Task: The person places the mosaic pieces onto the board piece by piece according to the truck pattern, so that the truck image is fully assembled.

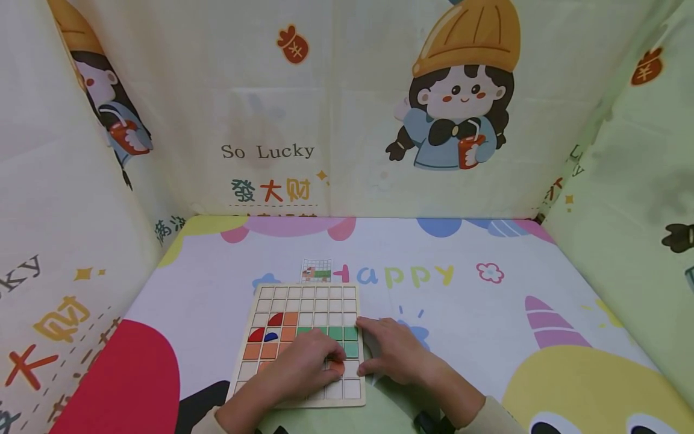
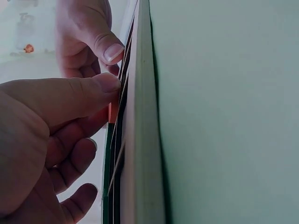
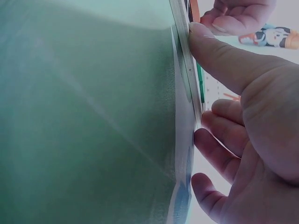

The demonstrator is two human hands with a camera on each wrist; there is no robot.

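A wooden grid board [image 1: 352, 390] lies on the table, several of its cells filled with red, orange, blue and green pieces. My left hand [image 1: 305, 364] is over the board's lower middle, thumb and index finger pinching an orange piece [image 1: 337, 366] with a rounded edge at a lower-right cell. In the left wrist view, the left thumb [image 2: 88, 95] is at the board's face. My right hand [image 1: 398, 349] rests against the board's right edge; the right wrist view shows its thumb [image 3: 219, 53] and loosely bent fingers along that edge. The left hand hides part of the grid.
Just beyond the board's far edge lies a small pattern card [image 1: 316, 271] with a coloured grid. The table cover [image 1: 461, 313] has printed cartoon shapes and letters. Printed cloth walls [image 1: 358, 120] stand at the back and both sides.
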